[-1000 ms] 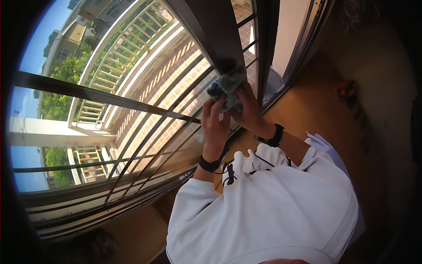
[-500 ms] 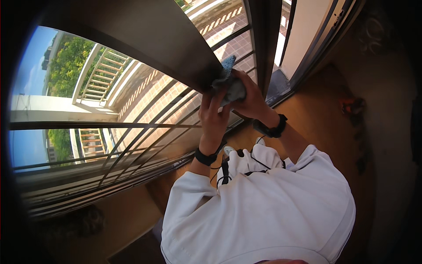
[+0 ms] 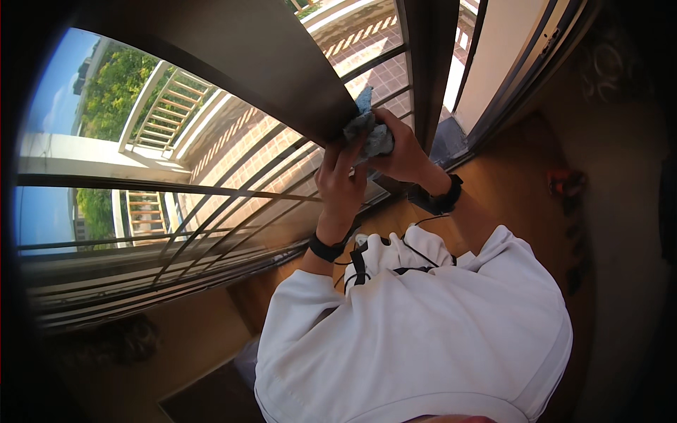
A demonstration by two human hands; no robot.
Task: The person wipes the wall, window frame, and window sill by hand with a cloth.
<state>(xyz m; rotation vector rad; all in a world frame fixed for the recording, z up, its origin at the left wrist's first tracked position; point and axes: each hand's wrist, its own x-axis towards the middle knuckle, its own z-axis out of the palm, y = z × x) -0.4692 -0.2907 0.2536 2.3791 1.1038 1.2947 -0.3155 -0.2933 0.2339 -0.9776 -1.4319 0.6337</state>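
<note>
Cloth (image 3: 379, 142) is a crumpled grey-blue wad up by the lower end of the wide dark frame member (image 3: 275, 67), between the two hands. By the look of it: light, limp, no stiffness, nothing to break; the nap looks fuzzy, so I'd rate slip risk low (wet or dry, no idea from here). Best place to take hold is the thick bunched middle; the loose bluish corner sticking up past the fingers would just fold if pinched. Right hand (image 3: 403, 151) has the firmer hold: fingers curled over the far side, thumb side underneath, wad squeezed in a narrow gap between. Left hand (image 3: 341, 180) is at the near left edge of the wad, fingers bent and part closed, tips up against cloth and frame; it's dark there, so can't tell whether it's pinching fabric or only pressing on it. Cloth looks to be touching the frame, though the shadow hides the exact contact line. Both wrists carry dark bands, left one (image 3: 326, 250) and right one (image 3: 444, 197), both clear of the fabric. Barred glazing (image 3: 233, 194) runs off to the left, wood-coloured floor (image 3: 486, 201) lies below right.
</note>
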